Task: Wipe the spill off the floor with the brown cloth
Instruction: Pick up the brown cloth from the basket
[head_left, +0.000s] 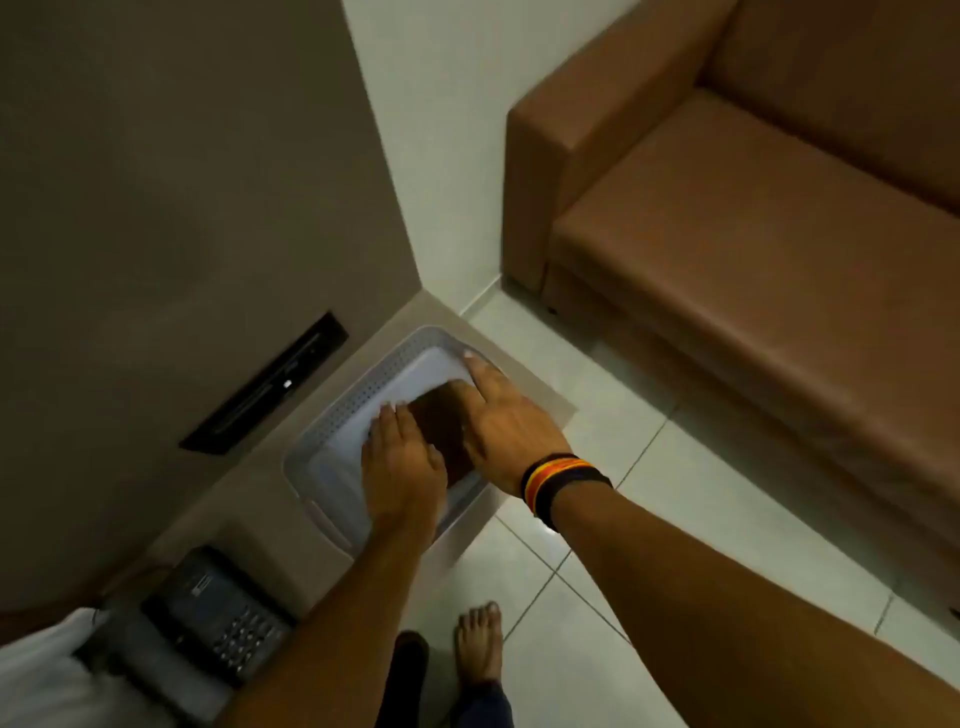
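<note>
Head view, nearest first: right forearm (727, 587) crossing from the lower right, banded wristband (558, 488) at the wrist; left forearm (332, 613) rising from the lower left; 1 bare foot (480, 644) on the pale tiled floor (649, 467). Desk phone (218, 618) on the grey ledge (249, 499) at lower left.

Farther out, both hands inside a white perforated basket (332, 415) resting on that ledge. Brown cloth (441, 431) flat on the basket's bottom, folded, long axis running from near-right to far-left, lying directly between the 2 hands. Left hand (402, 467) on the cloth's left edge, fingers extended and close together, flat rather than curled, nothing gripped. Right hand (498, 431) over the cloth's right and far edge, fingers spread and reaching past it toward the basket rim; thumb side hidden, so impossible to tell whether any pinch is formed. Both hands touching or all but touching the cloth, neither clearly nearer.

Judged step: picking the cloth out of the basket, wiping not yet begun. No spill discernible on the visible tiles. Brown sofa (753, 234) beyond, against the wall.
</note>
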